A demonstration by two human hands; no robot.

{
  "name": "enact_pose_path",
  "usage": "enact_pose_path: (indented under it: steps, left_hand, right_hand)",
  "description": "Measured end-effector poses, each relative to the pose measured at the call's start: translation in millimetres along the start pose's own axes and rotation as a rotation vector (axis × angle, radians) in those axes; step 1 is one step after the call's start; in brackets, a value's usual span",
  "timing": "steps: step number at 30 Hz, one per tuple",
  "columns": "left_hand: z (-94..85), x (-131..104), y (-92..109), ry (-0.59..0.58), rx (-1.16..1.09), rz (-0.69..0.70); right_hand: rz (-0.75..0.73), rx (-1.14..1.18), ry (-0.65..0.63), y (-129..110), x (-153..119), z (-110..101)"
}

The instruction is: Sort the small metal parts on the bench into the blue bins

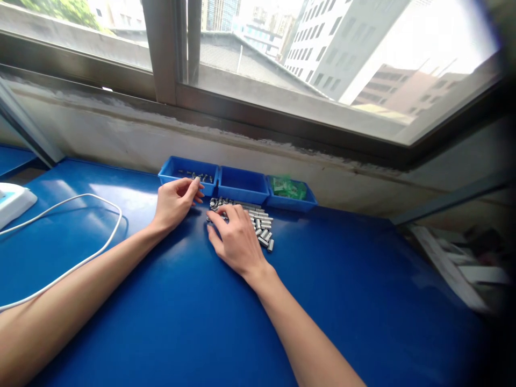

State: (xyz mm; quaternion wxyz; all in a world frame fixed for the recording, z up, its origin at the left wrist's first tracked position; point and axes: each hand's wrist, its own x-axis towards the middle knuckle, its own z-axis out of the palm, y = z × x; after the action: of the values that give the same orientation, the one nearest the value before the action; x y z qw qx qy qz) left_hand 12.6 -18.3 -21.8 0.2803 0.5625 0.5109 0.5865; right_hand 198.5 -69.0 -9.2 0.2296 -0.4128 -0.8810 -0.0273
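Observation:
My left hand (176, 201) is raised at the front edge of the left blue bin (167, 174), which contains several small screws (205, 178). Its thumb and fingers are drawn together, and whatever may be between them is hidden. My right hand (237, 236) reaches over a pile of short silvery metal cylinders (264, 223) on the blue table. The thumb and index finger of that hand are apart, with the fingertips down at the left side of the pile. Part of the pile is covered by this hand.
Beside the left bin stand a middle blue bin (244, 177) and a right blue bin (288, 203) holding green bagged items (288, 187). A white cable (115, 236) loops across the blue table (193, 322) by my left forearm, near a white device (14, 203). Behind is a window ledge.

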Motion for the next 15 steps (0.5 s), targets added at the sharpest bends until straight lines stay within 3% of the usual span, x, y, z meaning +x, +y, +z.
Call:
enact_pose_path:
  steps: [8, 15]
  left_hand:
    - [0.6, -4.1, 3.3, -0.033, 0.041, 0.051]
    - [0.4, -6.0, 4.4, -0.029, 0.077, 0.079]
  right_hand:
    - [-0.044, -0.056, -0.017, -11.3, 0.8, 10.3]
    - [-0.054, -0.013, 0.004, -2.6, -2.7, 11.9]
